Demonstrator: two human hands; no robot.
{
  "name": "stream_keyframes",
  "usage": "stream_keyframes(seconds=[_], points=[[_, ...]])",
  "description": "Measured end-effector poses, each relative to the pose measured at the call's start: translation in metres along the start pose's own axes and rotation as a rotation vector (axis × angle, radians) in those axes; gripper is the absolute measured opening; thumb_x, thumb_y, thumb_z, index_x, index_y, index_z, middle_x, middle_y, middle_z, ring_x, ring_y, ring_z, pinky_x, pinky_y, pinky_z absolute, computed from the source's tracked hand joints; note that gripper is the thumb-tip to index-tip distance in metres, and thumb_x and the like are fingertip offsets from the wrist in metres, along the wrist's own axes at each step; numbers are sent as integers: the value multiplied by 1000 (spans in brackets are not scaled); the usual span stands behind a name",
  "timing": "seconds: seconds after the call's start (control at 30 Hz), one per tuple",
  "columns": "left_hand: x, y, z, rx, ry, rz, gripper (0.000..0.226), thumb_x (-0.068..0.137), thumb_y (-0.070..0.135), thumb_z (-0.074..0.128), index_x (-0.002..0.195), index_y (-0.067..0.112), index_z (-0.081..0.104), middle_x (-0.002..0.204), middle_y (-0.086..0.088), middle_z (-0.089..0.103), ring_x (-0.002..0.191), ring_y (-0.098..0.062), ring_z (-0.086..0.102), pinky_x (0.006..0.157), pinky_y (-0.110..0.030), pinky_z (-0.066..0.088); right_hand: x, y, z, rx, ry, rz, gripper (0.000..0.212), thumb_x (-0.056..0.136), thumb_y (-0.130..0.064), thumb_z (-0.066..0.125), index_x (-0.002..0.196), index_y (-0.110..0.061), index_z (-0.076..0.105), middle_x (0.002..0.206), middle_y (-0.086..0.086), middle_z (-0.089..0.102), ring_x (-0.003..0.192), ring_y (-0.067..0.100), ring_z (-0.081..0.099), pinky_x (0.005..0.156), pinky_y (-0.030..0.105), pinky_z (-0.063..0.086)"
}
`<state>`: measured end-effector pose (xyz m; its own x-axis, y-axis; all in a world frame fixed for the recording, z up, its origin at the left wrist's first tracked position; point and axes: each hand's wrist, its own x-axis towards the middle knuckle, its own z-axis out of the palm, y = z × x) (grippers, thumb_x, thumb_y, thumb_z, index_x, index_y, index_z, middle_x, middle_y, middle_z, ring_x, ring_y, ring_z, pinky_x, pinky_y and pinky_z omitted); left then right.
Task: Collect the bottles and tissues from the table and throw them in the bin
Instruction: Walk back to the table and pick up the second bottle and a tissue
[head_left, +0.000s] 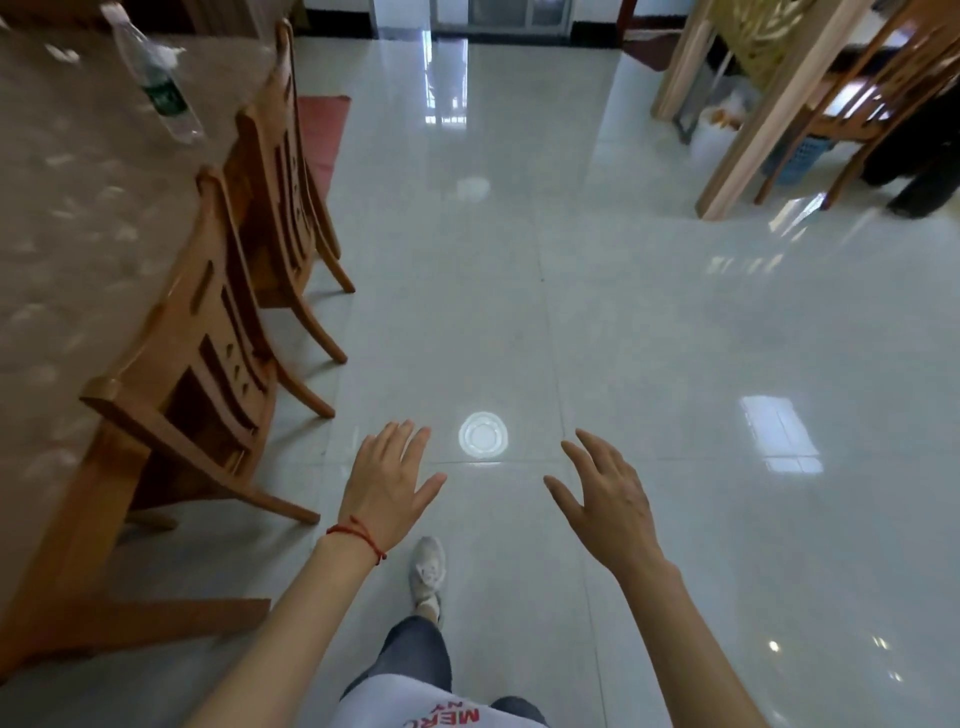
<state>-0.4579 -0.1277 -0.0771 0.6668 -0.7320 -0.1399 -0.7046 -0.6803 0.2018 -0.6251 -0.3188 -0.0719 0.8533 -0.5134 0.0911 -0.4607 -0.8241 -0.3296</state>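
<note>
A clear bottle (156, 78) with a green label stands on the desk (62, 218) at far left, a crumpled tissue (169, 54) just beside it. Two wooden chairs (218, 338) line the desk's edge. Over the tiled floor (623, 338), the left hand (387, 480) and right hand (605, 499) hang with fingers spread, holding nothing.

A bottle (156, 78) stands on the desk (67, 218) at far left, a tissue (169, 53) just beside it. Two chairs (244, 260) sit along the desk's right edge. A basket (797, 158) lies far right, under another chair (878, 98).
</note>
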Motion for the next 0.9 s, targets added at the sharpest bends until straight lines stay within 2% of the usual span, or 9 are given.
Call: stream_keyframes(seconds=[0.1,0.33,0.6,0.9], points=[[49,-15,-6,-6,12,8,62,83,50,33,114,2,60,110,-20,65,102,-37,62,83,-49,52,49,1,9,-1,10,0,52,85,-47,40,113,-9,61,124,14,60,112,33,58,88,45,49],[176,-49,-40,-15,-14,52,76,92,56,9,115,3,59,113,-20,65,105,-37,61,84,-50,50,171,0,19,11,22,64,54,86,-49,39,114,-9,61,126,13,59,114,32,57,89,44,48],[303,-58,-65,-42,6,54,79,91,58,8,119,2,56,118,-21,62,111,-38,57,90,-52,47,292,20,19,17,26,68,54,86,-49,39,115,-9,61,128,13,58,115,32,56,89,44,48],[446,-45,-81,-55,-17,-35,80,91,58,6,118,3,58,116,-20,63,109,-38,59,87,-53,47,453,77,10,10,-33,9,54,87,-50,38,117,-10,60,129,13,57,117,32,55,92,44,46]])
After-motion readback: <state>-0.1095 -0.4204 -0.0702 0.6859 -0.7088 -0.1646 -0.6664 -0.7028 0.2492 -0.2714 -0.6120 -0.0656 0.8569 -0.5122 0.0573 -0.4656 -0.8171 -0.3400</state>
